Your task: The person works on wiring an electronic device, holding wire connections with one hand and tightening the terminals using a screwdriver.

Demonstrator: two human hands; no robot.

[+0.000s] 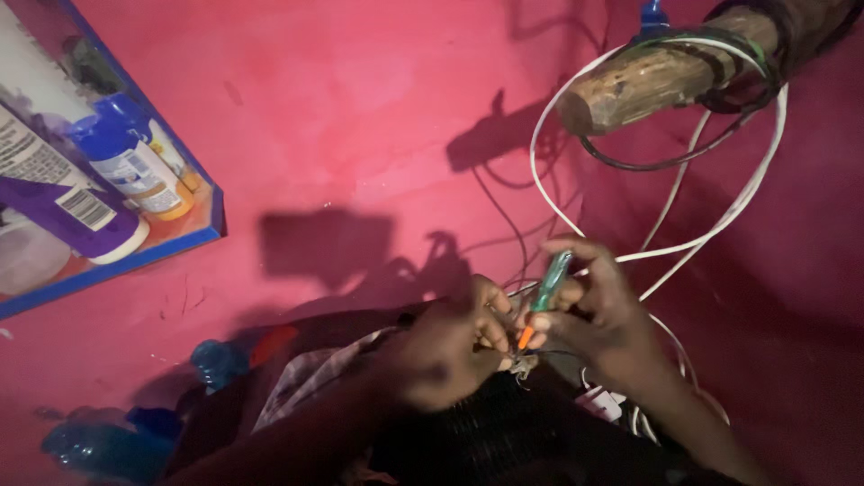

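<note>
We hold a small screwdriver (547, 292) with a clear green handle and an orange tip, low in the middle of the view, in front of the pink wall (360, 108). Our right hand (603, 315) has its grip closed around the handle, fingers curled over the top and thumb beneath, so the tool slants with the orange tip pointing down and to the left. That tip meets a small tangle of bare wire ends (522, 364), which our left hand (450, 346) pinches between its fingertips; its grip is closed tight on the strands, and the two hands touch each other there.

A white cable (720, 216) loops up from behind the right hand to a rough wooden peg (657, 76) at the upper right of the wall, where thin dark wires (648, 165) also hang. A white plug block (601, 402) lies just under the right wrist.

At the left edge, a blue-framed shelf (135, 256) carries a bottle with a blue cap (126, 157) and a white tube with a purple band (81, 211). Crumpled blue plastic (216, 362) lies at the lower left, near our left forearm.
</note>
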